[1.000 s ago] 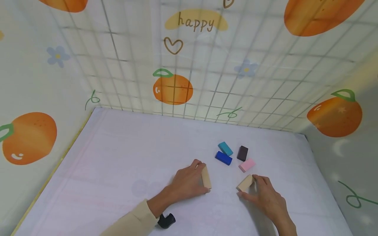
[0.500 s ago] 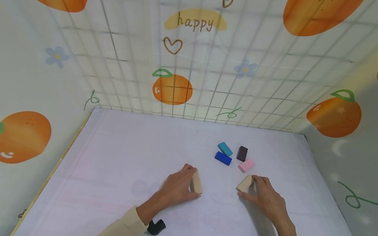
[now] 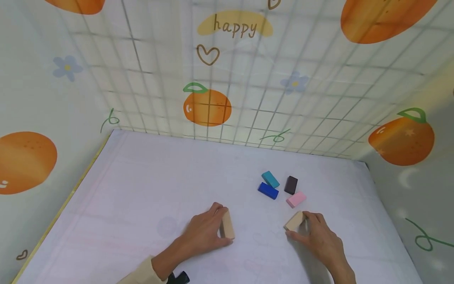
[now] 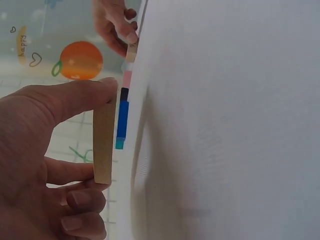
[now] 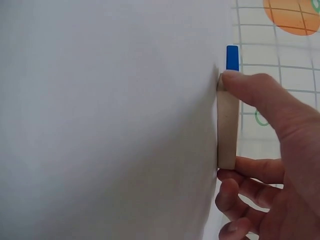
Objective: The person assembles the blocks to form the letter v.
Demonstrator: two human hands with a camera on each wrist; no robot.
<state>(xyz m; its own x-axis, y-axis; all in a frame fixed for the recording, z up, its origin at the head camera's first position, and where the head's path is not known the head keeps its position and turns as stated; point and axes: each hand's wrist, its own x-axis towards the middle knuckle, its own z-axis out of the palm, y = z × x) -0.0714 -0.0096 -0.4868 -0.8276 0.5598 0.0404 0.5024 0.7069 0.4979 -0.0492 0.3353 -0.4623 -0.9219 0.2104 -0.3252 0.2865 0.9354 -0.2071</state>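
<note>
My left hand grips a plain wooden block by its two ends, thumb at the near end and fingers at the far end. In the left wrist view this wooden block appears slightly above the white surface. Farther right, my right hand pinches a second wooden block between thumb and fingers. The right wrist view shows that second block standing against the surface. Beyond the right hand lie a pink block, a dark brown block, a blue block and a teal block.
The white tabletop is bounded by a gridded back wall with printed oranges, and by side walls left and right. A black object, partly hidden, is at the left wrist.
My left hand has moved left and toward me, carrying its wooden block away from the other one. The right hand and the coloured blocks have stayed put.
</note>
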